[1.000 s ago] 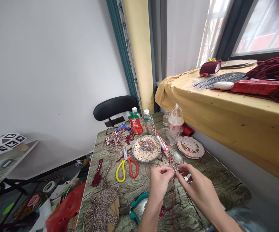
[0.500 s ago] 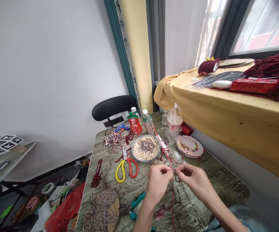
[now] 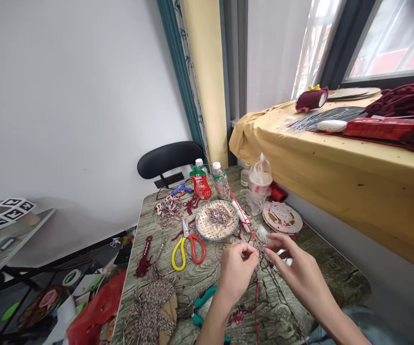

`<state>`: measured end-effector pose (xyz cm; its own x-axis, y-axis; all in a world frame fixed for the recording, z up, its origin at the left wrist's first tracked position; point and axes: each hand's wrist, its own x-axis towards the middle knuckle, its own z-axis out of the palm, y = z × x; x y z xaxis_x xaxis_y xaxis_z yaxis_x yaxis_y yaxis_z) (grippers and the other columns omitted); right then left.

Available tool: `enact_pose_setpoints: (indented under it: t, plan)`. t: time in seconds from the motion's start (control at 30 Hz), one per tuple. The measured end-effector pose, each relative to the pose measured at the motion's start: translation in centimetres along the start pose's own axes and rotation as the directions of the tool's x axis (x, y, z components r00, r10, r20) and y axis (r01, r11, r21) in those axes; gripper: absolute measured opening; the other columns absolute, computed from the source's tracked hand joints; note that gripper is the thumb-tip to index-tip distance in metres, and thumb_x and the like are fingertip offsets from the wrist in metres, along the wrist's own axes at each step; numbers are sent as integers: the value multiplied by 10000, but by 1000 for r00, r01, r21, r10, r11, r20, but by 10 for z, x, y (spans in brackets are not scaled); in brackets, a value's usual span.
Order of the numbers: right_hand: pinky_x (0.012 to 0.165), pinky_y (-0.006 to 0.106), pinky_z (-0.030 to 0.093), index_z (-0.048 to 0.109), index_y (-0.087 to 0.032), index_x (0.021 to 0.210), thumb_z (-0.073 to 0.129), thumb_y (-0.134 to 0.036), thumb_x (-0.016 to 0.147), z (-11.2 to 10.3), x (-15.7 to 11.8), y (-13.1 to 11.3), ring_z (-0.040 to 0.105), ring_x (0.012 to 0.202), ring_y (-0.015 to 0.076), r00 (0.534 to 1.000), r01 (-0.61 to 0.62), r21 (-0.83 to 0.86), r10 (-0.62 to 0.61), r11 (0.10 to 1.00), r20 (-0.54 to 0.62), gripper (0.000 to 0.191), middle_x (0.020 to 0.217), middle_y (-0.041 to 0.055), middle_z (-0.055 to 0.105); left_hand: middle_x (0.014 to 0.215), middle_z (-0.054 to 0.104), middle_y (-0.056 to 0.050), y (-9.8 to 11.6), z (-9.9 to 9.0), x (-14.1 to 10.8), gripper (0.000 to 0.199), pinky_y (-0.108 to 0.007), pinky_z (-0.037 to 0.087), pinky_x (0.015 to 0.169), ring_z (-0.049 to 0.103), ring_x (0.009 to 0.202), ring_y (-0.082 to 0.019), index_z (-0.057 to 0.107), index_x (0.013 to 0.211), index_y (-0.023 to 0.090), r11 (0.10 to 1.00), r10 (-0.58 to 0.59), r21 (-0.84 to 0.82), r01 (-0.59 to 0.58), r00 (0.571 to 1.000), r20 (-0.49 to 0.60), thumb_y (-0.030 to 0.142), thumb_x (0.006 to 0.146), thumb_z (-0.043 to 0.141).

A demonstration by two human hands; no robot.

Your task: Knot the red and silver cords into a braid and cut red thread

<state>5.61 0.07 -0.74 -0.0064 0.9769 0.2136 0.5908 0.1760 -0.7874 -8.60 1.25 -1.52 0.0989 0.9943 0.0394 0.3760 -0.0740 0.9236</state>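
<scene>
Since before, right hand point(image 3: 300, 273) has spread its fingers beside left hand point(image 3: 237, 270) pinching red cord point(image 3: 255, 292), mid-table point(image 3: 336, 273).

Left hand point(image 3: 236, 270) curled up, fingertips pinched tight. Right hand point(image 3: 298, 270) just beside it, fingers loosely spread, forearms angling in from below.

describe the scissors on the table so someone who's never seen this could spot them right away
On the wood-grain table, look just left of the round woven tray, beyond the left hand. The scissors lie flat, blades pointing away; alone there, they have one yellow loop handle and one red.
</scene>
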Motion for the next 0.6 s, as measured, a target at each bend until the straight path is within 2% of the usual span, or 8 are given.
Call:
enact_pose_setpoints:
  t: [0.13,0.3,0.37,0.5,0.6]
  plan:
    - [629,267,454,445,-221,1008,444,-271,793,7,1,-2,591,692,157,996,86,-84,-83,993,35,221,785,17,630,684,603,-21,4,-1,-1,159,-217,373,590,520,675,-140,613,650,168,1000,22,22,-21,999,-24,243,709,486]
    - [619,256,443,438,-226,982,412,-229,804,11,1,-2,581,701,153,995,94,-148,-89,984,44,181,772,4,616,673,609,-23,3,3,7,195,-222,386,618,528,664,-137,603,686,149,996,-50,-81,42,993,-107,314,712,502]
    - [611,248,437,441,-222,970,407,-230,808,12,0,-3,573,695,147,996,90,-171,-84,981,39,165,759,-2,606,650,601,-16,1,6,12,212,-218,379,603,518,638,-131,604,671,138,992,-62,-115,52,994,-90,331,698,522]
    - [630,270,429,465,-197,957,391,-212,817,16,-6,-4,548,729,165,988,113,-267,-136,957,-67,160,771,28,584,513,537,11,-1,13,17,271,-211,345,530,459,527,-109,594,560,128,984,-90,-157,84,995,-34,357,688,528]
    - [648,304,415,501,-186,914,374,-192,825,20,-13,-2,522,723,179,946,232,-327,-290,916,-142,155,778,54,571,502,508,20,-1,19,16,288,-206,334,521,427,507,-94,577,558,127,958,-127,-267,106,990,-61,374,694,518]
